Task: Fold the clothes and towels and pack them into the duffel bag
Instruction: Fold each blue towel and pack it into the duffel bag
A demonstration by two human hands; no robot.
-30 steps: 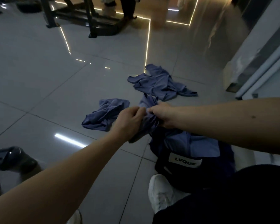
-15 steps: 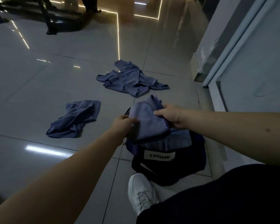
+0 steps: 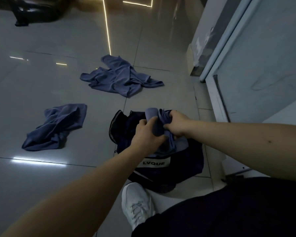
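Head cam: left hand and right hand fingers clutch the blue cloth over the duffel bag; looks soft and floppy, so grab the folds.

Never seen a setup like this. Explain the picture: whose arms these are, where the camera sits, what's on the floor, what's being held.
There is no machine here. A person wears a wide-angle camera on the head, looking down at their own arms. The left hand and right hand both grip a bunched blue cloth over an open dark duffel bag labelled LVQUE. The bag sits on the tiled floor by a white sneaker. More blue fabric lies inside the bag. A crumpled blue cloth lies to the left and a larger blue garment farther away.
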